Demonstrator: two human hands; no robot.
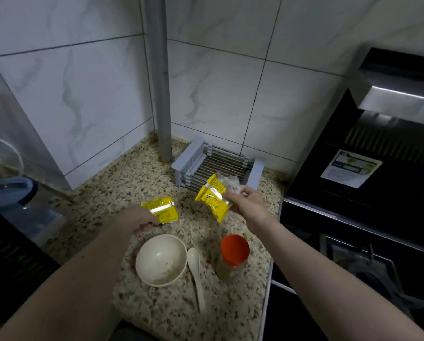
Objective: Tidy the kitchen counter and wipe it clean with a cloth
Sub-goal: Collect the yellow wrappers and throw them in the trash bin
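My left hand (142, 219) grips a yellow packet (162, 209) by its near edge, just above the speckled granite counter (122, 188). My right hand (245, 200) holds a second yellow packet (212, 196) together with a crumpled clear wrapper (228, 182), lifted above the counter. Near the front edge sit a cream bowl (161, 259) with residue inside, a cream spoon (195, 271) lying beside it, and a jar with an orange lid (234, 251). No cloth is in view.
A grey folding dish rack (216, 164) stands against the back wall next to a grey vertical pipe (160, 94). A black stove and hood (368, 156) border the counter on the right. A water jug with a blue cap (16, 190) stands at the left.
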